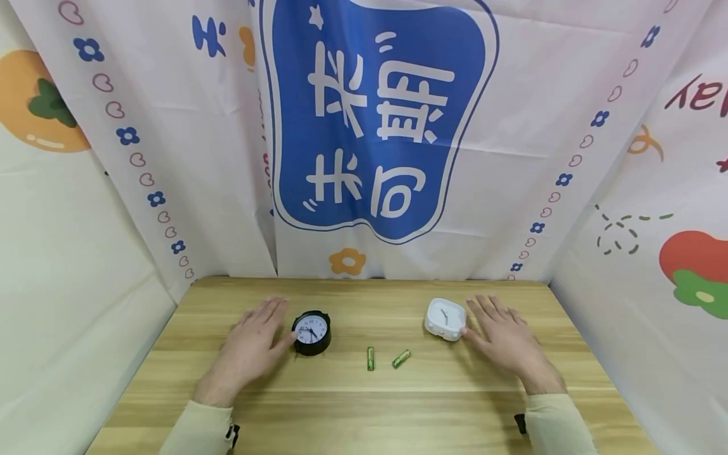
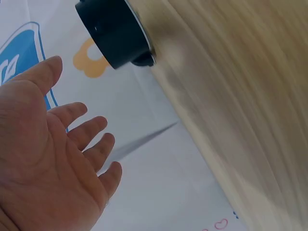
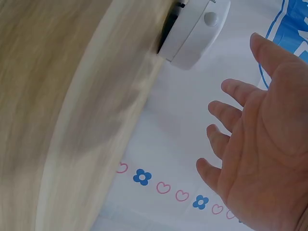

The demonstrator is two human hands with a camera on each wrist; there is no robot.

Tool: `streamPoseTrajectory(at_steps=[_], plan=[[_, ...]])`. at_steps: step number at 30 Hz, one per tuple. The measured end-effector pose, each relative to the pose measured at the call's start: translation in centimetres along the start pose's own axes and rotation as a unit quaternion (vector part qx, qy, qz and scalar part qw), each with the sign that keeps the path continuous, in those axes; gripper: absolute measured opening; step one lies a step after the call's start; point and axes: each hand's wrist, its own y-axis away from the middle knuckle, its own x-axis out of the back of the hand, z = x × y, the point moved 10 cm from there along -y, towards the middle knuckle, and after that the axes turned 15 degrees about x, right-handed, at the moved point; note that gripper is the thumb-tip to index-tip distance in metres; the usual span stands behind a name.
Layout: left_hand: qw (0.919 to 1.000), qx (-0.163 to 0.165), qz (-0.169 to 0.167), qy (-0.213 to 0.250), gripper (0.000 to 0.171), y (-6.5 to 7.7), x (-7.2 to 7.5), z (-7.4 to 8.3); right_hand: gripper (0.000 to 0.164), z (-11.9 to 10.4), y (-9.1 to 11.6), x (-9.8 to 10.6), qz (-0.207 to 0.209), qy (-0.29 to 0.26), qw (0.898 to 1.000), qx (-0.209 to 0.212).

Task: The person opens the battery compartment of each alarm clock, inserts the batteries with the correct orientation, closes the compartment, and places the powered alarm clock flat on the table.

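So, the black clock point(image 1: 311, 333) sits just right of your left hand point(image 1: 250, 346), the nearer of the two; that hand's loosely spread, holding nothing. Right of the black clock and a bit closer to you, one battery point(image 1: 371, 358) points lengthwise at you, then a slanted battery point(image 1: 401, 359). Farther right of that clock: white clock point(image 1: 445, 319), then your right hand point(image 1: 506, 338), spread too, nothing in it.

At the left wrist view's top edge, the black clock point(image 2: 115, 33) is cut off, its front hidden; the right wrist view likewise crops the white clock point(image 3: 195, 36). Print on the green batteries point(image 1: 371, 358) is too small to read.
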Motion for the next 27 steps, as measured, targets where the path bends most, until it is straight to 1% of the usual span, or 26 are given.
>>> streamPoseTrajectory(at_steps=[8, 12, 15, 21, 24, 27], plan=[[0.9997, -0.02, -0.01, 0.013, 0.078, 0.2, -0.5, 1.9, 0.08, -1.4, -0.7, 0.3, 0.005, -0.004, 1.0, 0.015], [0.9992, -0.035, -0.014, 0.013, 0.081, -0.3, -1.0, 2.8, 0.079, -1.9, -1.2, 0.4, 0.005, 0.001, 1.0, 0.022], [0.9987, -0.039, -0.031, 0.013, 0.086, -0.9, -1.5, 3.3, 0.078, -2.3, -1.7, 0.4, 0.006, 0.001, 1.0, 0.026], [0.9963, -0.021, -0.083, 0.006, 0.096, -1.8, -3.1, 3.7, 0.076, -3.1, -2.2, 0.3, 0.006, -0.001, 0.999, 0.033], [0.9942, -0.006, -0.106, 0.012, 0.099, -2.1, -3.8, 3.7, 0.075, -3.5, -2.4, 0.1, 0.006, -0.004, 0.999, 0.036], [0.9922, 0.002, -0.122, 0.023, 0.1, -2.4, -4.3, 3.7, 0.074, -3.7, -2.5, -0.3, 0.003, -0.005, 0.999, 0.036]])
